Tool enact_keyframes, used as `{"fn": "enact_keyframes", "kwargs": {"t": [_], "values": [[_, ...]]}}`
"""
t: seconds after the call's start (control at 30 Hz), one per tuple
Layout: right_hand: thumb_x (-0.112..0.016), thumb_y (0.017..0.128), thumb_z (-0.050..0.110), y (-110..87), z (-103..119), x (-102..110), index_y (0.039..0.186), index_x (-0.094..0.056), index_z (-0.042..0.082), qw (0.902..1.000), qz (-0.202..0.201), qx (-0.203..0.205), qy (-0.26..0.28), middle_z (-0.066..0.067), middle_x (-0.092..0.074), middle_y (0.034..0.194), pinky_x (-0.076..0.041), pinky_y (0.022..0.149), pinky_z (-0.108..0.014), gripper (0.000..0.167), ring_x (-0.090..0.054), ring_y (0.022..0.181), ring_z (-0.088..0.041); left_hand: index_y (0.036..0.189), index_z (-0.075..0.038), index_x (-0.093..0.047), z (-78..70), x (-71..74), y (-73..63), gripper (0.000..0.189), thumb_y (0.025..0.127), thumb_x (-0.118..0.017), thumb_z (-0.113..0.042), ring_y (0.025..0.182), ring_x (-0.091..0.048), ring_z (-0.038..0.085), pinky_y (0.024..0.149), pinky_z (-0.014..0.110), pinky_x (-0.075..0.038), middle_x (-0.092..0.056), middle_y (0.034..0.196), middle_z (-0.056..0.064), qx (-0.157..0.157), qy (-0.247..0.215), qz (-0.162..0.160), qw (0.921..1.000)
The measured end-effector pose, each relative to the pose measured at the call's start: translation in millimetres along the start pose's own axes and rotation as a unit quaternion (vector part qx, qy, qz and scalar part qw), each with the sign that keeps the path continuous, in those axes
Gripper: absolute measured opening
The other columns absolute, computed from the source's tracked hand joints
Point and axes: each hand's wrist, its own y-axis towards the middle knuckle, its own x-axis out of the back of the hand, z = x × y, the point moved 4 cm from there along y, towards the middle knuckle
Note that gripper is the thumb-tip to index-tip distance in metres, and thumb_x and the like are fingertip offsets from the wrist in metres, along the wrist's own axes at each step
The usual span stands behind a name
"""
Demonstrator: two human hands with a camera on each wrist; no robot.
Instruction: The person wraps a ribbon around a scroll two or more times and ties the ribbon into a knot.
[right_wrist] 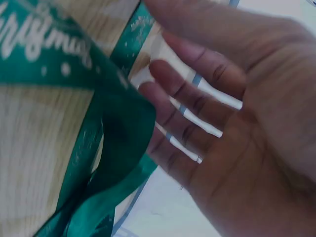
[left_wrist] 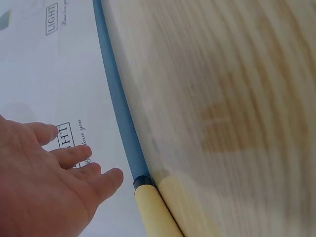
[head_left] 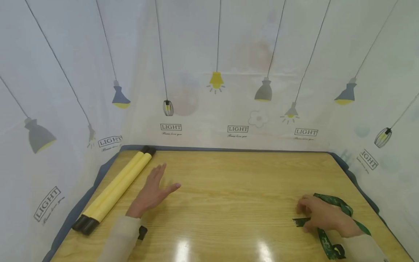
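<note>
My left hand (head_left: 152, 193) is held over the left part of the table, fingers extended and thumb spread, with nothing in it. Beside it lie two yellow tubes (head_left: 122, 185) with black ends, side by side. At the right, my right hand (head_left: 327, 218) is over a loosely looped green ribbon (head_left: 324, 242). White lettering shows on the ribbon (right_wrist: 44, 49) in the right wrist view. There, the right hand's fingers (right_wrist: 210, 106) are loosely bent and spaced apart, close beside the ribbon's loops, not curled round them.
The wooden table (head_left: 229, 189) has a blue-grey border (head_left: 229, 148) along its back and sides. White sheeting (head_left: 196, 36) printed with hanging lamps surrounds it on three sides. A small black object (head_left: 142, 232) shows at the left sleeve.
</note>
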Motion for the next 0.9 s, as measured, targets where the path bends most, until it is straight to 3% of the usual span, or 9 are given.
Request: {"fn": "enact_keyframes", "kwargs": {"t": [0.2, 0.33, 0.5, 0.6, 0.77, 0.9], "values": [[-0.095, 0.066, 0.018, -0.4, -2, 0, 0.082, -0.063, 0.014, 0.9996, -0.020, 0.020, -0.002, 0.001, -0.054, 0.088, -0.043, 0.066, -0.024, 0.036, -0.048, 0.076, -0.008, 0.167, -0.020, -0.003, -6.2, -4.0, -3.0, 0.107, 0.091, -0.055, -0.076, 0.159, 0.003, 0.044, 0.119, 0.074, -0.014, 0.002, 0.174, 0.015, -0.005, -0.014, 0.003, 0.9999], [-0.094, 0.066, 0.018, -2.5, -3, 0, 0.075, -0.063, 0.014, 0.9992, -0.020, 0.033, 0.003, 0.001, -0.051, 0.081, -0.040, 0.062, -0.023, 0.033, -0.045, 0.069, -0.005, 0.167, -0.019, -0.003, -8.6, -6.6, -4.7, 0.107, 0.091, -0.056, -0.075, 0.159, 0.004, 0.043, 0.120, 0.073, -0.013, 0.003, 0.174, 0.014, -0.007, -0.020, 0.005, 0.9998], [-0.088, 0.079, 0.025, -5.9, -1, 0, 0.081, -0.062, 0.014, 0.9982, -0.013, 0.043, 0.040, 0.003, -0.056, 0.080, -0.042, 0.060, -0.024, 0.028, -0.048, 0.068, -0.003, 0.167, -0.020, -0.005, -13.6, -10.5, -6.8, 0.106, 0.091, -0.057, -0.074, 0.160, 0.003, 0.039, 0.121, 0.071, -0.013, -0.001, 0.174, 0.012, -0.016, -0.032, 0.009, 0.9993], [-0.081, 0.088, 0.029, -4.6, 5, 4, 0.086, -0.060, 0.015, 0.9950, -0.032, 0.066, 0.067, 0.006, -0.056, 0.076, -0.042, 0.058, -0.025, 0.025, -0.049, 0.065, -0.002, 0.167, -0.022, -0.006, -19.0, -12.5, -6.4, 0.105, 0.091, -0.057, -0.074, 0.161, 0.002, 0.037, 0.122, 0.069, -0.013, -0.004, 0.174, 0.010, -0.028, -0.042, 0.012, 0.9987], [-0.079, 0.090, 0.025, 0.9, 23, 13, 0.093, -0.060, 0.016, 0.9878, -0.089, 0.110, 0.065, 0.007, -0.058, 0.074, -0.043, 0.058, -0.024, 0.022, -0.050, 0.064, -0.001, 0.166, -0.022, -0.010, -28.3, -17.4, -4.7, 0.104, 0.090, -0.059, -0.074, 0.161, -0.002, 0.036, 0.123, 0.068, -0.014, -0.010, 0.173, 0.011, -0.035, -0.068, 0.024, 0.9968], [-0.080, 0.089, 0.024, 7.9, 33, 15, 0.103, -0.066, 0.013, 0.9871, -0.115, 0.091, 0.063, 0.005, -0.063, 0.081, -0.046, 0.061, -0.024, 0.023, -0.053, 0.068, -0.001, 0.166, -0.024, -0.015, -36.6, -22.6, -4.0, 0.101, 0.090, -0.060, -0.073, 0.160, -0.012, 0.037, 0.123, 0.067, -0.019, -0.015, 0.172, 0.010, -0.042, -0.077, 0.031, 0.9957]]}}
